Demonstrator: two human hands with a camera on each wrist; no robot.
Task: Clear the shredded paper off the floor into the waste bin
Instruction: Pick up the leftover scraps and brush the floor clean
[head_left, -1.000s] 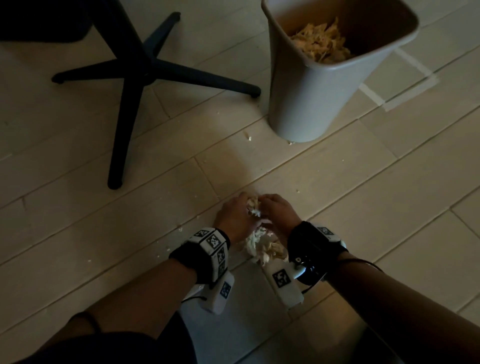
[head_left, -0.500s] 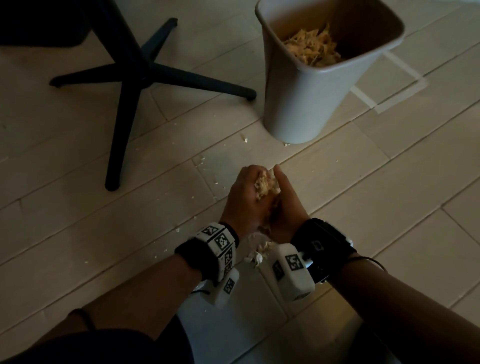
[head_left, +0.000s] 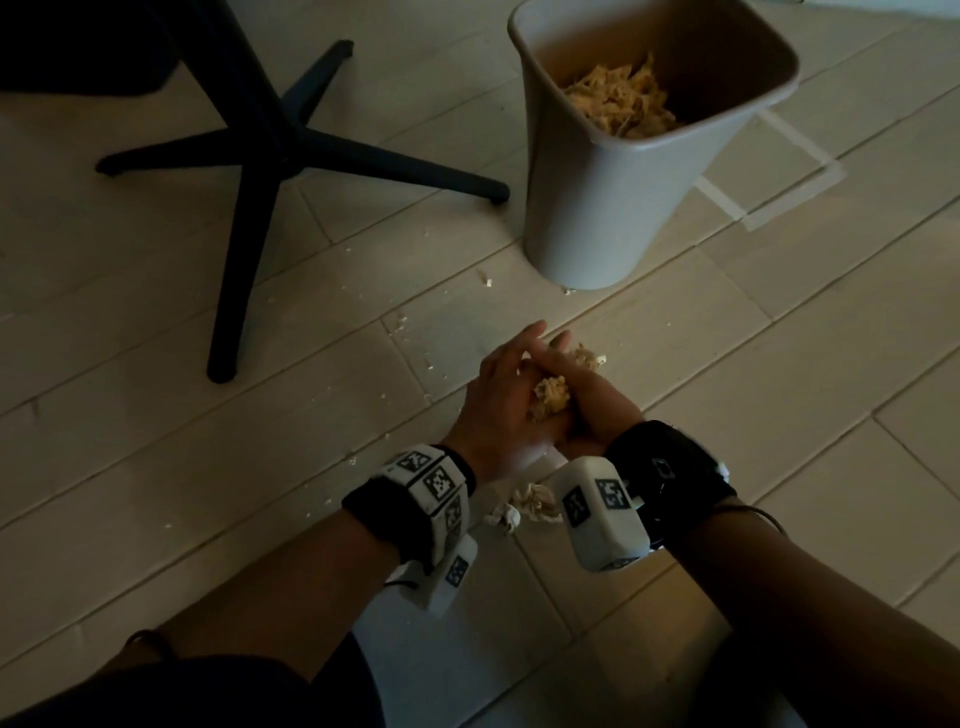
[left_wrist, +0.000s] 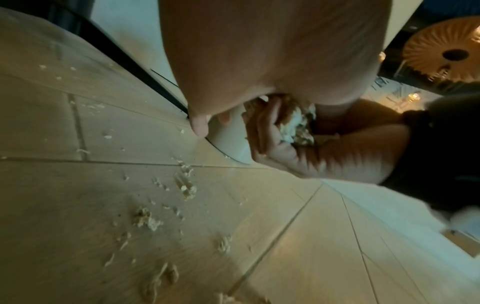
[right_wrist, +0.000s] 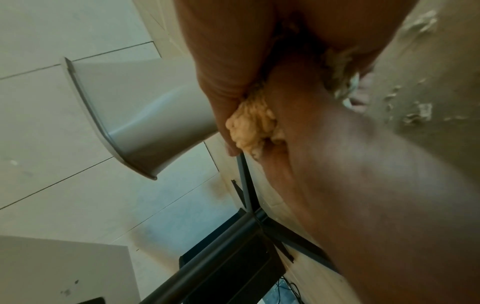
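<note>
Beige shredded paper (head_left: 550, 397); grey waste bin (head_left: 597, 208); black chair base (head_left: 270, 150); pale plank floor (head_left: 779, 338).

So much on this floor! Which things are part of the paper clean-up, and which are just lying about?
Part of the job:
- handful of shredded paper pressed between left hand and right hand
- waste bin, shreds already inside
- clump on the floor by the wrists
- scattered bits

Just lying about:
- black chair base
- tape marks

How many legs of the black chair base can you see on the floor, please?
4 legs of the black metal chair base show in the head view: one toward the grey plastic waste bin, one leftward, one toward the camera, one pointing away. A fifth may be hidden.
</note>
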